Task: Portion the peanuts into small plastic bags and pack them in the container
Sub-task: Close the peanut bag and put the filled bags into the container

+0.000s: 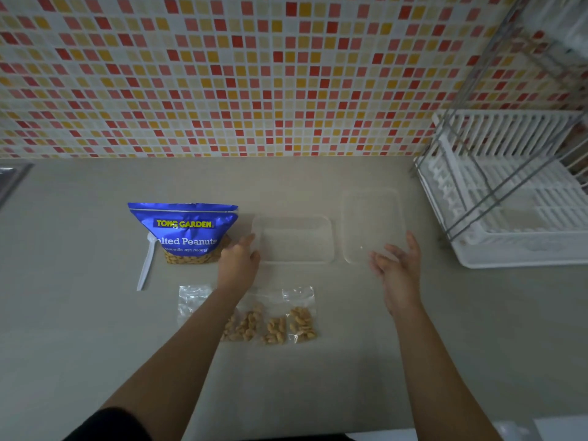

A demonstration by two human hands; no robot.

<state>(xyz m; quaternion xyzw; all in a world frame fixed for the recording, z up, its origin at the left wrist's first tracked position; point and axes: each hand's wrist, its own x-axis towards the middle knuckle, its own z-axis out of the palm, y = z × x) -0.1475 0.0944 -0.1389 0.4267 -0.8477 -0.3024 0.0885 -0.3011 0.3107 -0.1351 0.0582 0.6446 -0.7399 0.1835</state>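
Reaching across the small plastic bags [275, 329] is your first risk. Your left forearm passes right above them, and a low drag back could sweep the three peanut-filled ones along the countertop [334, 377]. If their tops are not sealed, and I cannot tell, it could also spill them. A fourth bag [191, 300], just left of the forearm, looks empty.

Your left hand [237, 265] is spread with fingers straight at the left edge of the clear container [294, 238], gripping nothing; whether it touches the rim is unclear. Your right hand [397, 265] hangs loose and empty over the near corner of the clear lid [372, 218], which lies flat just right of the container. Both pieces look light and nearly vanish against the counter, so a nudge could slide them, or you could misjudge the rim when dropping bags in.

The Tong Garden salted peanuts pouch [184, 232] stands upright just beside your left hand, with a white plastic spoon [146, 265] against it; a careless knock would likely tip both. Farther right sits a white dish rack [515, 211], well apart, and behind everything is the mosaic tiled wall [222, 74].
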